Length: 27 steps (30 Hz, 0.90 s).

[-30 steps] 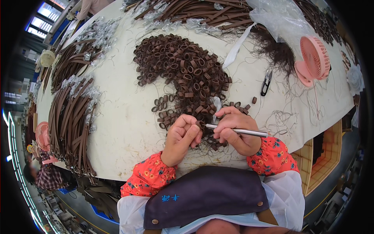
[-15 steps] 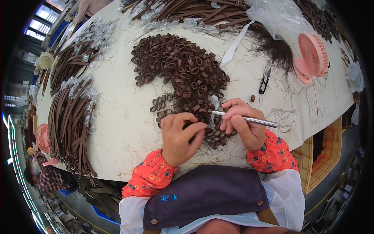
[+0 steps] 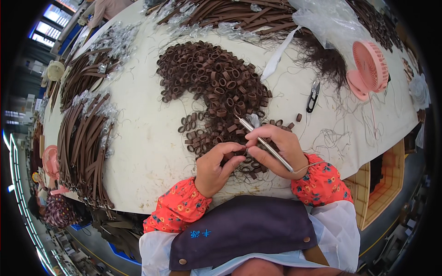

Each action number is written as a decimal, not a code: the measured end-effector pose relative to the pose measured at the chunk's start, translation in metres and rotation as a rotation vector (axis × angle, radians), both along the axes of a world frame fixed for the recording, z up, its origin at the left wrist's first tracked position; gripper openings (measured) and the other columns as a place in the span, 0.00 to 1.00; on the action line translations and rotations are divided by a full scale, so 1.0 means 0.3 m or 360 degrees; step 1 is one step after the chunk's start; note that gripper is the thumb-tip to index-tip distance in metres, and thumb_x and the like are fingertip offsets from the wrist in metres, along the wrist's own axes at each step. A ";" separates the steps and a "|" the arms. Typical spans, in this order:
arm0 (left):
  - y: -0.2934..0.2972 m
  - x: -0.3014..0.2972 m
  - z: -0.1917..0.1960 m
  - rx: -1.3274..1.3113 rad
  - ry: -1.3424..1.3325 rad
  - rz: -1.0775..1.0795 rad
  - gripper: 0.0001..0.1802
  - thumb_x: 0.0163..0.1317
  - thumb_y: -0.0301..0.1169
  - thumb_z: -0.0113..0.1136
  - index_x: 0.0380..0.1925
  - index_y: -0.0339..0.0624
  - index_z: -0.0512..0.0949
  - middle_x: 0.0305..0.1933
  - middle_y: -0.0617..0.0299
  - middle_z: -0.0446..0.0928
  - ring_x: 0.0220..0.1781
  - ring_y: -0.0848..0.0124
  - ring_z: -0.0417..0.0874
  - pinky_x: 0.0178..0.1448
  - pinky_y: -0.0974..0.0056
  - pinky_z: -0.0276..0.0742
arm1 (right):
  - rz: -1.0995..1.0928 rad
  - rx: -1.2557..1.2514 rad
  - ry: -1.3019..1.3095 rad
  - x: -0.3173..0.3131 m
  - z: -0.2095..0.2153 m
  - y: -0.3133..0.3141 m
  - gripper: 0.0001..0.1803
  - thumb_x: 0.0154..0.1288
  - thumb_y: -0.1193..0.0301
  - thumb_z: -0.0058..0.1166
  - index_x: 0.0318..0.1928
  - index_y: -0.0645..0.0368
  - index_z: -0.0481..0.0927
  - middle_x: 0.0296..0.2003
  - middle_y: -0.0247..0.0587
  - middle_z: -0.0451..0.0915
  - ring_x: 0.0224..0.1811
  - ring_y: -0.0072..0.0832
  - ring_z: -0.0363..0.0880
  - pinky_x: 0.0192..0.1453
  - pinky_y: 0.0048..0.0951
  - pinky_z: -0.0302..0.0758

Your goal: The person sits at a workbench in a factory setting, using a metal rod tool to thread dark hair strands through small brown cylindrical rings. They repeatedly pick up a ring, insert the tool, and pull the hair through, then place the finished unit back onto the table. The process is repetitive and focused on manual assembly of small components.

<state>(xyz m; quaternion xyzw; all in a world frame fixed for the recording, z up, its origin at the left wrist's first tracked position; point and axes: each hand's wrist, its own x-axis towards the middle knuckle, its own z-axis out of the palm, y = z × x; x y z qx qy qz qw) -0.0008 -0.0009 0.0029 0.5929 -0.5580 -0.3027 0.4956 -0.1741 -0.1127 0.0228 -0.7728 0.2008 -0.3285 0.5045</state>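
Over the near end of a curved heap of small dark brown flat-banded loops (image 3: 221,80), on a pale cream surface (image 3: 142,119), I am holding both hands close together, fingertips nearly meeting. My right hand (image 3: 283,147) is gripping a slim silver pen-shaped metal tool (image 3: 267,145), while its thumb and index finger are pointing toward my left hand (image 3: 212,168). The tool is slanting away and leftward, its tip aiming at the heap rather than at my fingertips.

I judge that I am handling a single piece by fingertip, the tool resting in my grip rather than working. The next move, as I am reading it, is calling for a light, sure pinch and for minding that tip among the neighbouring loops.

My left thumb and index finger are standing narrow, something dark showing between them; I cannot tell whether they are pinching a loop or only passing in front of one. My hands are covering part of the nearest loops, and my right hand's lower fingers are curling out of sight. A thin pale cord (image 3: 309,164) is running near the tool's back end, its join unclear. Beyond the heap, a bundle of long brown straps (image 3: 230,16) is running out of view.
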 end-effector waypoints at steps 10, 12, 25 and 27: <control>-0.019 0.015 -0.024 -0.0717 -0.0552 0.0012 0.21 0.48 0.25 0.75 0.40 0.41 0.74 0.40 0.54 0.82 0.33 0.65 0.81 0.35 0.68 0.75 | 0.0129 0.0419 -0.0024 0.018 -0.024 0.021 0.19 0.59 0.76 0.63 0.51 0.59 0.75 0.38 0.41 0.82 0.40 0.24 0.83 0.45 0.26 0.78; -0.015 0.018 -0.014 -0.0592 -0.0545 0.0020 0.22 0.48 0.27 0.75 0.41 0.42 0.74 0.37 0.57 0.81 0.32 0.67 0.80 0.33 0.69 0.73 | 0.0111 0.0373 -0.0022 0.017 -0.023 0.023 0.20 0.58 0.77 0.63 0.51 0.58 0.75 0.37 0.40 0.82 0.39 0.25 0.83 0.45 0.26 0.78; -0.017 0.016 0.010 -0.0151 -0.0093 0.0055 0.11 0.52 0.21 0.69 0.37 0.40 0.82 0.31 0.62 0.79 0.29 0.73 0.76 0.31 0.70 0.70 | -0.0129 -0.0903 -0.0165 0.034 0.000 -0.003 0.23 0.45 0.84 0.61 0.46 0.59 0.77 0.33 0.42 0.78 0.33 0.40 0.78 0.37 0.35 0.76; -0.022 0.015 0.013 -0.0300 -0.0292 0.0078 0.10 0.53 0.19 0.68 0.36 0.39 0.82 0.32 0.60 0.80 0.31 0.71 0.78 0.31 0.70 0.70 | -0.0123 -0.0901 -0.0159 0.035 -0.002 -0.003 0.23 0.45 0.84 0.61 0.45 0.60 0.77 0.33 0.42 0.78 0.33 0.40 0.78 0.37 0.36 0.76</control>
